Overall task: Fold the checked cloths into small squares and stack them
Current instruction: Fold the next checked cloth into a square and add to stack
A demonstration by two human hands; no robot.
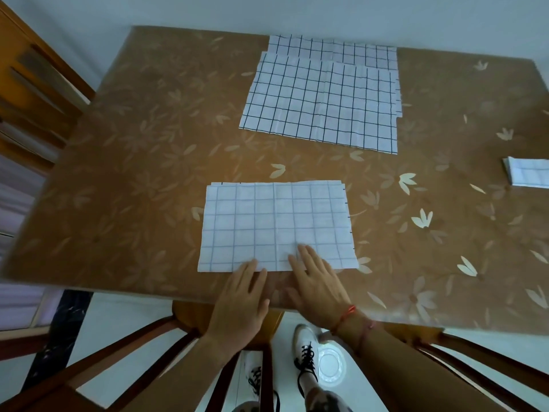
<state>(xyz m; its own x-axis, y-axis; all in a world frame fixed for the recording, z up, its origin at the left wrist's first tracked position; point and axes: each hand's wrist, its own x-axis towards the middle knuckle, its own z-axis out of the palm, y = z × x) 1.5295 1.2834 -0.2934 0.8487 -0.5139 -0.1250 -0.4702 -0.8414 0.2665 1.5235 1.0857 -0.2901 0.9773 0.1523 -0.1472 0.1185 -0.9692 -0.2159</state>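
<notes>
Fingers (306, 254) of the right hand (316, 288) are laid straight and flat on the near edge of the folded cloth (276, 224); nothing is gripped. The left hand (240, 295) is likewise flat, its fingertips just touching the same edge, beside the right.

The cloth is placed on the table (133, 173) near the front edge, doubled into a rectangle, with a centre crease visible. Unfolded cloths (322, 96) are piled at the far side. A folded stack (527, 175) is seen at the right, partly cut off.

Step judged: next fold, one short side over the other along the crease. Both layers should be pinched together, corners matched, grid lines used as a guide, and the fold pressed flat outward.
</notes>
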